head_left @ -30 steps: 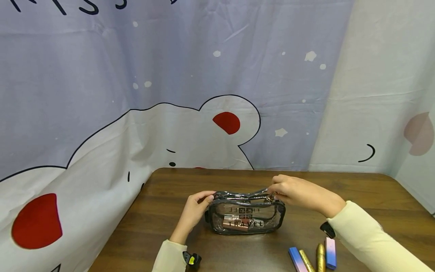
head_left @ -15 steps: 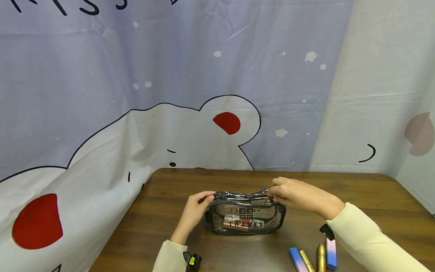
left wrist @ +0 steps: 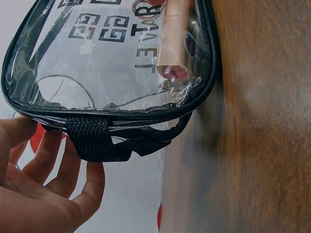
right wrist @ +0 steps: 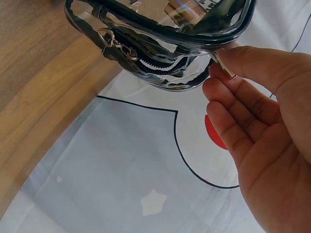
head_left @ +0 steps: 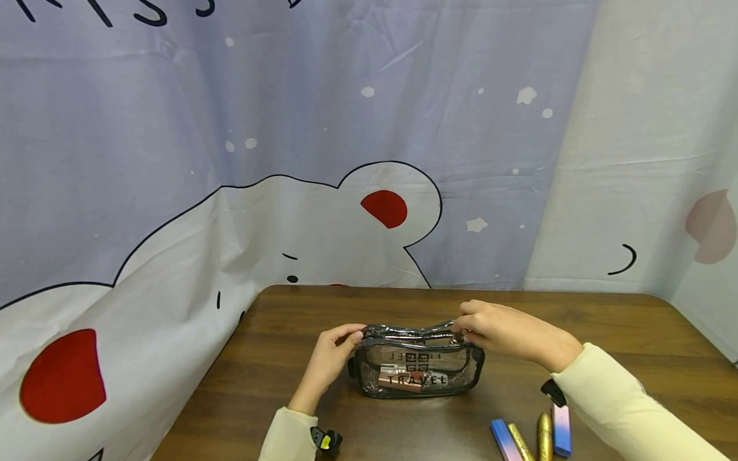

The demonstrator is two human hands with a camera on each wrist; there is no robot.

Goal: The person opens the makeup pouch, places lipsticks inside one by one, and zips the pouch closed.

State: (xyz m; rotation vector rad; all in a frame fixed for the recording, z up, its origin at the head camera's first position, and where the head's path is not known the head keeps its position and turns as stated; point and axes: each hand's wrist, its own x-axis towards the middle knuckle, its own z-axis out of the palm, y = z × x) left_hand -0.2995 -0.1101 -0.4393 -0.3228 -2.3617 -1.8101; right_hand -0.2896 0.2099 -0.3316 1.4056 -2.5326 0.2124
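A clear toiletry bag (head_left: 418,368) with black edging and "TRAVEL" lettering stands upright on the wooden table. Inside it lies a rose-gold tube (left wrist: 172,41), along with other small items. My left hand (head_left: 330,358) pinches the bag's upper left corner between thumb and fingers, close to a black webbing strap (left wrist: 92,138). At the upper right corner, my right hand (head_left: 497,328) pinches a small metal zipper pull (right wrist: 226,69) between thumb and forefinger. A stretch of zipper teeth (right wrist: 158,69) and a metal clip (right wrist: 127,52) show at the bag's far end.
On the table (head_left: 277,384) at front right lie a blue-pink box (head_left: 505,438), two gold tubes (head_left: 544,436) and a second pink-blue box (head_left: 562,430), below my right forearm. A printed cloth (head_left: 323,115) hangs behind the table.
My right hand has shifted very slightly to the left along the bag's top. The left hand and the bag stay in place.
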